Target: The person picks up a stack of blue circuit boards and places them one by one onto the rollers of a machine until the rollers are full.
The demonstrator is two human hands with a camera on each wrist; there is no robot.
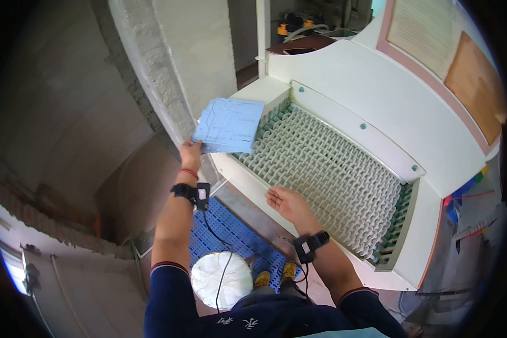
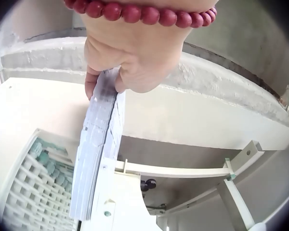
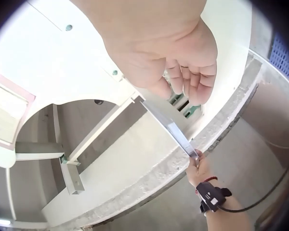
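A stack of light blue printed sheets (image 1: pixel 229 125) is gripped at its lower left corner by my left hand (image 1: pixel 190 156). In the left wrist view the stack (image 2: pixel 97 144) shows edge-on, pinched between thumb and fingers of the left hand (image 2: pixel 135 55). My right hand (image 1: pixel 287 204) is over the near edge of the white machine, apart from the sheets, its fingers loosely bent with nothing in them. The right wrist view shows that hand (image 3: pixel 183 62) with relaxed fingers, and the left hand (image 3: pixel 198 169) holding the sheets (image 3: pixel 171 127) beyond.
The white machine (image 1: pixel 239 169) has a recessed bed of woven-looking grey rollers (image 1: pixel 327 169). A concrete wall edge (image 1: pixel 152 67) stands at the left. Below are a blue slatted mat (image 1: pixel 214 225) and a round white-covered stool (image 1: pixel 222 280). Framed boards (image 1: pixel 422 28) hang at the upper right.
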